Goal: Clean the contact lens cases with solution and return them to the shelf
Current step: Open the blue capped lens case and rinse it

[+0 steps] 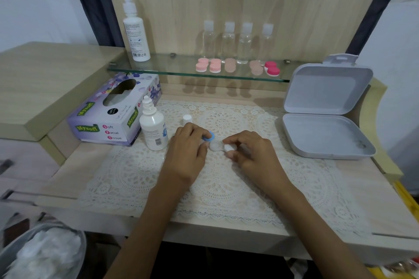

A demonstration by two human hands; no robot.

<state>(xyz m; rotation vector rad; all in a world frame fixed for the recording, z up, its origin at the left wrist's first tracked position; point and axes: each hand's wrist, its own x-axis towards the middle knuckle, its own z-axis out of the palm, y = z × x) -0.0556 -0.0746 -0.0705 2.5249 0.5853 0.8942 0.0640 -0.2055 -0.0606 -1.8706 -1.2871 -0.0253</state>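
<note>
A white contact lens case (215, 145) lies on the lace mat between my hands. My left hand (188, 149) pinches its blue cap (209, 137) at the case's left well. My right hand (251, 154) pinches the case's white right end (229, 147). An uncapped solution bottle (153, 129) stands just left of my left hand, its small white cap (187, 118) behind my fingers. On the glass shelf (158, 69) sit several pink lens cases (208, 65) and a darker pink one (272, 68).
A tall solution bottle (135, 31) and several clear small bottles (238, 41) stand on the shelf. A tissue box (113, 111) lies at the left, an open grey plastic box (324, 115) at the right. A bin with used tissues (43, 253) shows at bottom left.
</note>
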